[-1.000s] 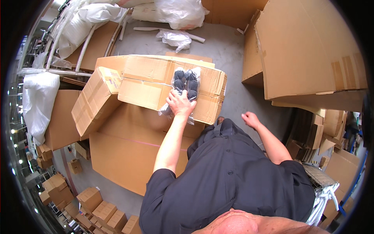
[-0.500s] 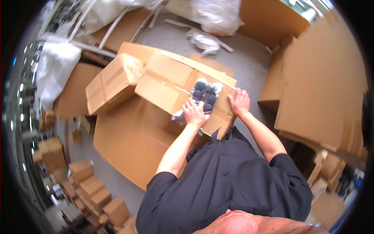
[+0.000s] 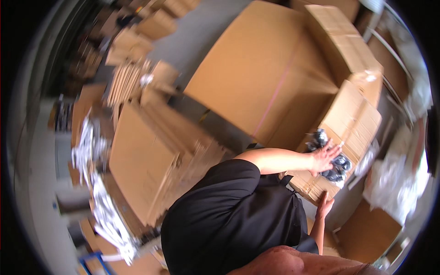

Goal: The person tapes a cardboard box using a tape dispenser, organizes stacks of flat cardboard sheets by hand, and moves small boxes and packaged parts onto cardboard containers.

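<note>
A clear plastic bag of black round items (image 3: 337, 170) lies on top of a brown taped cardboard box (image 3: 353, 121), right of the middle. My left hand (image 3: 326, 158) rests flat across the bag with its fingers spread, covering the bag's middle. At the box's near end, my right hand (image 3: 324, 206) grips the edge, its thumb on the cardboard and some fingers hidden. What the black items are I cannot tell exactly.
A large cardboard container (image 3: 256, 68) stands beyond the box, and another taped carton (image 3: 341, 39) leans at its far side. Stacked flat cardboard (image 3: 140, 160) fills the left. White plastic wrap (image 3: 394, 178) and a brown cardboard panel (image 3: 369, 233) are on the right.
The view has swung round to the left, so the box and hands appear farther right. My left hand now lies spread over the bag's middle; my right hand has shifted along the box edge.
</note>
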`<state>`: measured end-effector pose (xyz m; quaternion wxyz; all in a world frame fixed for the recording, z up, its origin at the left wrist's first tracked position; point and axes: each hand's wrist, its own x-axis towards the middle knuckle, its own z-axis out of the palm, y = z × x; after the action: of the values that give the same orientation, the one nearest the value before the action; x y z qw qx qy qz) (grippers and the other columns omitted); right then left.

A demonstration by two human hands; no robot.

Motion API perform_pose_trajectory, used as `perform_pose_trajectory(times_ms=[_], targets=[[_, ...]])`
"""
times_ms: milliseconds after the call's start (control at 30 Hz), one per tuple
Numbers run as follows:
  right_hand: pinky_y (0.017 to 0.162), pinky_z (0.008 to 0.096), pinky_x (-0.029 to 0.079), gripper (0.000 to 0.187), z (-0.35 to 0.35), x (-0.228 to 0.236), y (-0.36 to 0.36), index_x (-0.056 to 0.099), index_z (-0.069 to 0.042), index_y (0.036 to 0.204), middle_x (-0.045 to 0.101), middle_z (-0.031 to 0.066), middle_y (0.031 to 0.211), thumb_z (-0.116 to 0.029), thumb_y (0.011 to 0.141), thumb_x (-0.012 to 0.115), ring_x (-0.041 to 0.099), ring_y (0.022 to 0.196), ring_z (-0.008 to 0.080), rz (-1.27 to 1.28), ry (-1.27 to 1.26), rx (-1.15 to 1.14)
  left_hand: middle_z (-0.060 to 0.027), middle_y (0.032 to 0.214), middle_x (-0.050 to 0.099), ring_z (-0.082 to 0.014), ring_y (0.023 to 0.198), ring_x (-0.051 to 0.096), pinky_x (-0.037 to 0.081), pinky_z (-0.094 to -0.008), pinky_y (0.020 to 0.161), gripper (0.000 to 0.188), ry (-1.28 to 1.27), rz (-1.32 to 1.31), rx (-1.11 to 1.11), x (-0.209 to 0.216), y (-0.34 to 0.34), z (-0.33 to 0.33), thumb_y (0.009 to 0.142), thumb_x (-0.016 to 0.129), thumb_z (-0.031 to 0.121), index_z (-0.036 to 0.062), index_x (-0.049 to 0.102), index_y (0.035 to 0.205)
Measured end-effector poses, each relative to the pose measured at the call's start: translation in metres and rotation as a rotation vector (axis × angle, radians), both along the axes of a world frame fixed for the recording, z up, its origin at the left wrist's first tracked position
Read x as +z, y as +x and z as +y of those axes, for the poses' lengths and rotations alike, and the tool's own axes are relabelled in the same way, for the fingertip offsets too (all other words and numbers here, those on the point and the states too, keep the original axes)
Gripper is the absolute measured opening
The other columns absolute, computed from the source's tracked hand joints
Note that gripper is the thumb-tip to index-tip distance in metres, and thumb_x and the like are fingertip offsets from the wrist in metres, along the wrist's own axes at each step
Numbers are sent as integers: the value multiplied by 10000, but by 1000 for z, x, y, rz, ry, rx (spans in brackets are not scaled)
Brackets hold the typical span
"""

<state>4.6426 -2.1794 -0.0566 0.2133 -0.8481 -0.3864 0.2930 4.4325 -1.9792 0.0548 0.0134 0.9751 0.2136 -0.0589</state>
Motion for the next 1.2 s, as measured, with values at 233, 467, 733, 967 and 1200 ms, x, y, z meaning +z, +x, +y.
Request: perform_pose_trajectory(times_ms=[233, 467, 733, 967, 1200], targets=[[733, 405, 481, 748, 18, 15, 12, 485, 79, 1180, 575, 219, 1122, -592, 853, 524, 582, 940, 268, 352, -279, 45, -198, 1379, 355, -350, 1344, 233, 182, -551, 1082, 495, -81, -670, 457, -20, -60, -77, 642, 717, 363, 90, 608, 1040], [822, 480, 446, 797, 13, 20, 21, 347, -135, 1413, 312, 23, 1447, -656, 827, 491, 356, 1261, 262, 555, -251, 77, -158, 843, 626, -343, 806, 615, 505, -452, 670, 294, -585, -506, 1374, -125, -205, -188, 653, 671, 253, 48, 634, 860], [828, 477, 433, 714, -4, 33, 11, 384, -180, 1384, 434, 44, 1373, -634, 842, 486, 481, 1166, 279, 636, -276, -148, -229, 718, 627, -362, 684, 628, 481, -454, 622, 360, -841, -564, 1650, -187, -296, -312, 716, 631, 351, -9, 647, 722], [719, 396, 525, 518, -4, 61, -137, 464, -56, 1276, 550, 130, 1149, -398, 898, 553, 572, 959, 278, 924, -324, -88, -125, 790, 649, -218, 767, 625, 472, -368, 683, 501, -1040, -799, 1753, -185, -281, -284, 831, 566, 490, -6, 635, 855], [680, 335, 532, 430, 39, 91, -131, 561, 69, 1085, 661, 133, 919, -329, 921, 546, 643, 812, 198, 897, -805, 681, -110, 884, 614, -172, 755, 569, 461, -338, 637, 645, -1407, -1001, 1790, -177, -232, -195, 884, 417, 598, 16, 563, 1119]])
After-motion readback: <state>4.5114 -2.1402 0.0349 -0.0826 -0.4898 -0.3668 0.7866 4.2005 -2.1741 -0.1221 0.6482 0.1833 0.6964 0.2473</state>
